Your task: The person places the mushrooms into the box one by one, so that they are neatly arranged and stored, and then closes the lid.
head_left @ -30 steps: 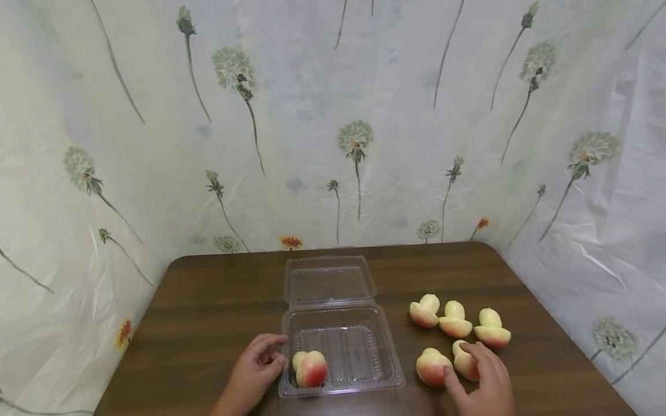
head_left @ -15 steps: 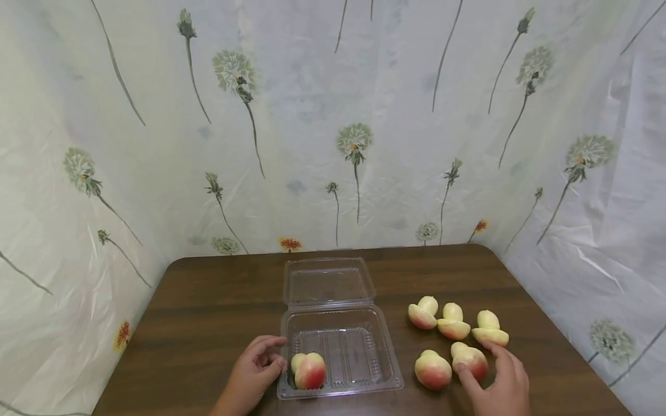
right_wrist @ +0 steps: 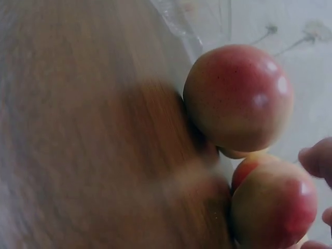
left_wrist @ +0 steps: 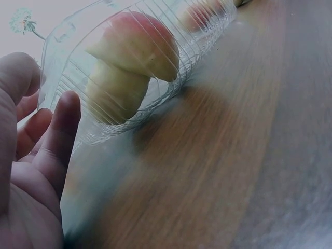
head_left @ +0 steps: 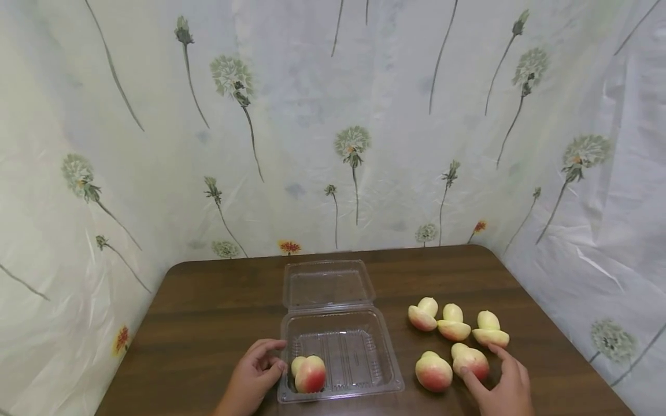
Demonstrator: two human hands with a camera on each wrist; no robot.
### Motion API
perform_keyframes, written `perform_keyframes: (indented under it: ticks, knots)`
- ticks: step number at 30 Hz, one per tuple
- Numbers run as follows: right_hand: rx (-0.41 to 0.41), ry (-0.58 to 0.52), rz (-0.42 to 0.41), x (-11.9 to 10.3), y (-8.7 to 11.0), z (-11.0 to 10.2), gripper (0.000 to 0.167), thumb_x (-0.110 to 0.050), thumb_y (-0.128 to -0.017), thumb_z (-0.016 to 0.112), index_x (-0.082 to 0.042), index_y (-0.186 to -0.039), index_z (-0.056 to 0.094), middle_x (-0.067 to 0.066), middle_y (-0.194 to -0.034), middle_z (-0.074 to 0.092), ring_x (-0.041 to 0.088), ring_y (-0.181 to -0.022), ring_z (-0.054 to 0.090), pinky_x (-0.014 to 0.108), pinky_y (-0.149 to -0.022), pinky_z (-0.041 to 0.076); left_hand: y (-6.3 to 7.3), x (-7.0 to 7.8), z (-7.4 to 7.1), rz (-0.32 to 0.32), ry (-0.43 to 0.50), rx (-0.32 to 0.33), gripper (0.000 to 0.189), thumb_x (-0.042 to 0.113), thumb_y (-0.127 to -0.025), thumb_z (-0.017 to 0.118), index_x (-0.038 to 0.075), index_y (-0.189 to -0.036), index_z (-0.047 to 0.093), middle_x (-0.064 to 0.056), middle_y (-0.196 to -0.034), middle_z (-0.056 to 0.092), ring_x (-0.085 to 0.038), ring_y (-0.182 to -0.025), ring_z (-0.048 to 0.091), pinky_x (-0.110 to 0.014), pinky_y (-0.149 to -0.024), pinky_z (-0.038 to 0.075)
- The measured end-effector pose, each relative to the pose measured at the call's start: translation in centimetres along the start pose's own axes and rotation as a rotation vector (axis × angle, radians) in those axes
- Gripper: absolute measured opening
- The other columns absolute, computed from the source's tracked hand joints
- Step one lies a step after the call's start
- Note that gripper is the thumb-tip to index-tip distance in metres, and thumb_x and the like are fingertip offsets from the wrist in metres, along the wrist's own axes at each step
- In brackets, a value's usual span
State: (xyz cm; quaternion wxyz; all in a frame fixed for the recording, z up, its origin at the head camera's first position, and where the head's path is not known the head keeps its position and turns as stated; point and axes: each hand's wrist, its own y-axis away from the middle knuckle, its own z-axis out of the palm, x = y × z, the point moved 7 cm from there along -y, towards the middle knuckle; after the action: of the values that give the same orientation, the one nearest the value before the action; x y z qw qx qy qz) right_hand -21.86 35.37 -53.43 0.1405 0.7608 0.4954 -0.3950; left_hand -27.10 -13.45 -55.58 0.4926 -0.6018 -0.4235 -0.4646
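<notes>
My right hand (head_left: 502,384) is spread, thumb and forefinger either side of one fruit (head_left: 472,364). My left hand (head_left: 252,372), fingers relaxed, rests against the clear box (head_left: 343,353), beside another fruit (head_left: 310,374) inside.

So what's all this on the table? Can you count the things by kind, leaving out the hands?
Mushrooms: 6 (5 on the table, 1 in the box)
Box, clear and with its lid open: 1
Total: 7
</notes>
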Motion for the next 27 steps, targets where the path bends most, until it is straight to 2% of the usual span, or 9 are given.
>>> perform_keyframes:
  ticks: [6, 9, 12, 14, 16, 21, 27]
  knots:
    - [-0.082, -0.056, 0.087, 1.1, -0.5, 0.5, 0.090, -0.043, -0.087, 0.084, 0.000, -0.153, 0.040, 0.032, -0.153, 0.037, 0.048, -0.140, 0.035, 0.065, -0.108, 0.037, -0.1, 0.0, -0.1, -0.008, -0.003, 0.007, 0.036, -0.006, -0.092, 0.072, -0.007, -0.128, 0.065, -0.017, -0.129, 0.057, -0.008, -0.088, 0.066, -0.020, -0.077, 0.059]
    - [-0.123, -0.084, 0.104, 1.5, -0.7, 0.7, 0.092, -0.044, -0.089, 0.083, 0.002, -0.154, 0.037, 0.032, -0.153, 0.038, 0.050, -0.139, 0.039, 0.061, -0.107, 0.039, 0.0, 0.0, 0.0, -0.008, 0.000, 0.007, 0.036, -0.006, -0.092, 0.072, -0.008, -0.127, 0.065, -0.018, -0.128, 0.057, -0.008, -0.087, 0.066, -0.019, -0.076, 0.059]
    - [-0.145, -0.101, 0.092, 1.7, -1.0, 0.9, 0.091, -0.043, -0.089, 0.083, 0.003, -0.153, 0.038, 0.032, -0.152, 0.041, 0.051, -0.140, 0.042, 0.026, -0.106, 0.044, 0.0, 0.1, -0.1, -0.002, 0.004, 0.016, 0.035, -0.007, -0.092, 0.072, -0.008, -0.126, 0.065, -0.018, -0.127, 0.058, -0.008, -0.087, 0.066, -0.019, -0.076, 0.059]
    - [-0.158, -0.117, 0.081, 1.8, -1.0, 1.0, 0.091, -0.043, -0.089, 0.084, 0.004, -0.153, 0.039, 0.032, -0.151, 0.042, 0.051, -0.142, 0.042, 0.005, -0.094, 0.036, 0.1, 0.2, -0.1, 0.016, 0.003, 0.020, 0.035, -0.008, -0.091, 0.071, -0.008, -0.126, 0.066, -0.018, -0.125, 0.058, -0.008, -0.087, 0.066, -0.019, -0.075, 0.059]
    - [-0.165, -0.116, 0.067, 1.9, -1.0, 1.1, 0.089, -0.043, -0.089, 0.084, 0.004, -0.151, 0.040, 0.031, -0.150, 0.045, 0.049, -0.142, 0.043, -0.005, -0.078, 0.024, 0.1, 0.3, -0.1, 0.041, 0.005, 0.022, 0.035, -0.009, -0.091, 0.071, -0.008, -0.126, 0.065, -0.019, -0.124, 0.058, -0.007, -0.087, 0.066, -0.019, -0.075, 0.059]
    - [-0.164, -0.089, 0.039, 1.9, -0.9, 1.4, 0.084, -0.044, -0.090, 0.083, 0.003, -0.148, 0.046, 0.028, -0.145, 0.053, 0.042, -0.136, 0.048, -0.002, -0.079, 0.026, 0.2, 0.5, -0.1, 0.089, 0.012, 0.010, 0.035, -0.010, -0.092, 0.069, -0.008, -0.126, 0.065, -0.022, -0.122, 0.057, -0.006, -0.087, 0.066, -0.019, -0.075, 0.059]
    - [-0.185, -0.103, 0.043, 2.1, -0.8, 1.6, 0.083, -0.046, -0.090, 0.082, 0.003, -0.146, 0.044, 0.029, -0.145, 0.052, 0.042, -0.137, 0.047, -0.001, -0.079, 0.027, 0.2, 0.6, 0.0, 0.073, 0.022, 0.005, 0.035, -0.008, -0.092, 0.070, -0.009, -0.127, 0.065, -0.023, -0.123, 0.057, -0.007, -0.088, 0.066, -0.018, -0.075, 0.059]
